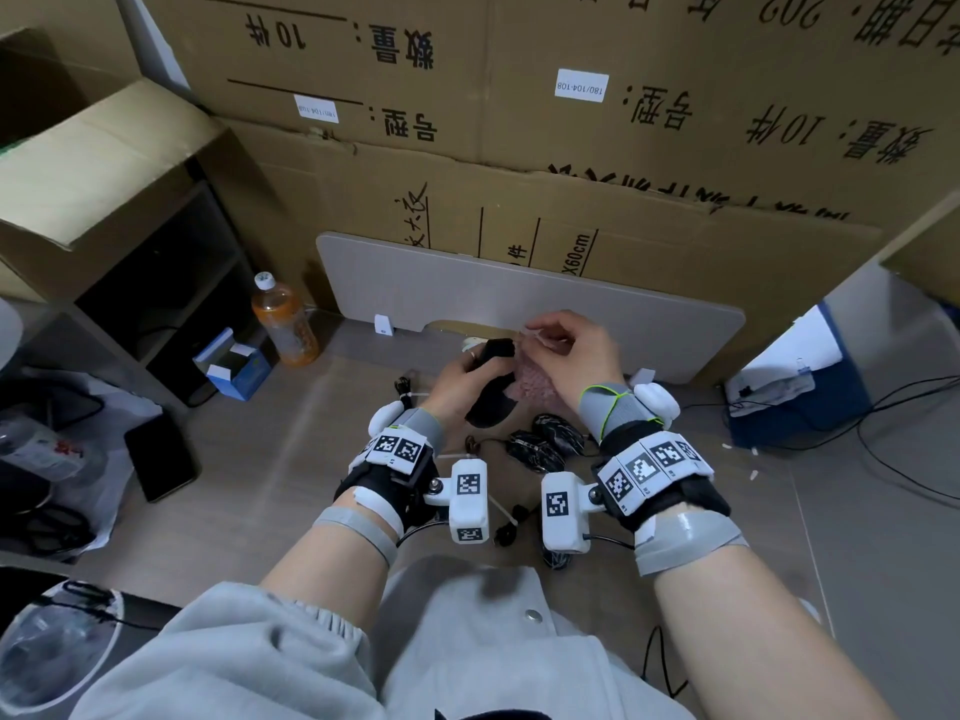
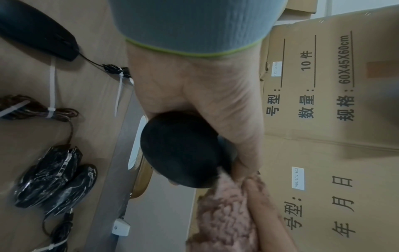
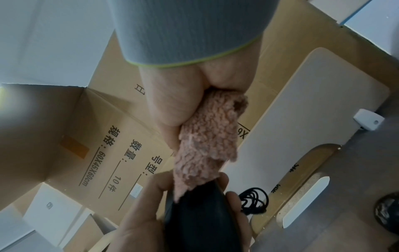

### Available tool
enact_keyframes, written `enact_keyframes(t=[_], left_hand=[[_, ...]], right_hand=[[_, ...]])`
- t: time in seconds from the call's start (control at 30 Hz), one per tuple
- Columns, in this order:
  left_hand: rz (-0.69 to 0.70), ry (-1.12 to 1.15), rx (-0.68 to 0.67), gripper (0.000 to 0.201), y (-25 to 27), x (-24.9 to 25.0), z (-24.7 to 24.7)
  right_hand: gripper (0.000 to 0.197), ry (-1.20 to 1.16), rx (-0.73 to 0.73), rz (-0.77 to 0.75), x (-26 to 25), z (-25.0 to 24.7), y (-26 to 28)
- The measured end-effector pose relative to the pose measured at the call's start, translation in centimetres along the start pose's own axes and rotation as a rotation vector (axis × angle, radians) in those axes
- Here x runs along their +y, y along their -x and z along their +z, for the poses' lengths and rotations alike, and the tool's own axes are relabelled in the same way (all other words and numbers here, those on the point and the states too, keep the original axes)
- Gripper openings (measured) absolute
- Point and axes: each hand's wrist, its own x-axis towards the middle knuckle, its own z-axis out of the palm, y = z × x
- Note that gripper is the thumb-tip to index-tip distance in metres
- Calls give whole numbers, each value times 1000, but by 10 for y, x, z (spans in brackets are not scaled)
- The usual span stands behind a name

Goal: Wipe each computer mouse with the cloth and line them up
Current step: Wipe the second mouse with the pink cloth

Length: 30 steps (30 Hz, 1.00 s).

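My left hand [image 1: 465, 379] grips a plain black mouse [image 1: 491, 389] and holds it tilted above the wooden surface. My right hand [image 1: 563, 343] pinches a fuzzy pink cloth [image 1: 530, 384] and holds it against the mouse's far end. The left wrist view shows the mouse's rounded back [image 2: 181, 150] with the cloth [image 2: 224, 213] below it. In the right wrist view the cloth [image 3: 207, 139] hangs from my fingers onto the mouse [image 3: 198, 218]. Two glossy patterned black mice [image 1: 535, 452] [image 1: 561, 428] lie side by side beneath my hands. Another black mouse [image 2: 36, 30] lies apart from them.
A grey board [image 1: 467, 288] leans on stacked cardboard boxes [image 1: 571, 148] behind. An orange drink bottle [image 1: 284, 319], a small blue box [image 1: 234, 366] and a dark phone [image 1: 161, 454] sit left. Zip-tied cable bundles [image 2: 43, 110] lie near the mice. Loose cables [image 1: 909, 459] run at right.
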Motion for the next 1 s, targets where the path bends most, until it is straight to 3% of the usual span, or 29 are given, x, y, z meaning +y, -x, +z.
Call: enact_keyframes(t=[0.07, 0.17, 0.3, 0.4, 0.5, 0.63, 0.7, 0.77, 0.87, 0.93, 1.0], left_hand=[[8, -12, 11, 49, 0, 0, 0], [41, -48, 5, 28, 2, 0, 0], [51, -109, -5, 16, 3, -1, -2], [22, -135, -2, 24, 4, -3, -3], [5, -134, -9, 19, 6, -2, -2], [-11, -43, 11, 19, 8, 3, 4], [13, -42, 18, 1, 8, 3, 4], [27, -63, 3, 4, 8, 1, 3], [-36, -76, 5, 46, 8, -4, 2], [-58, -83, 13, 52, 7, -7, 2], [-68, -76, 5, 46, 10, -3, 2]], right_hand=[[20, -134, -39, -36, -5, 1, 2], [15, -155, -129, -63, -7, 3, 5], [5, 141, -117, -55, 3, 3, 0], [7, 316, -42, -6, 6, -4, -1], [10, 250, -2, 10, 5, -4, 1], [16, -127, -64, -24, -8, 5, 5], [9, -149, -138, -23, -8, 6, 7], [9, -83, -166, -22, -3, 6, 7], [12, 82, -141, -9, 4, 4, 5], [13, 160, -110, -9, 5, 4, 4], [10, 88, -76, -16, 3, 5, 4]])
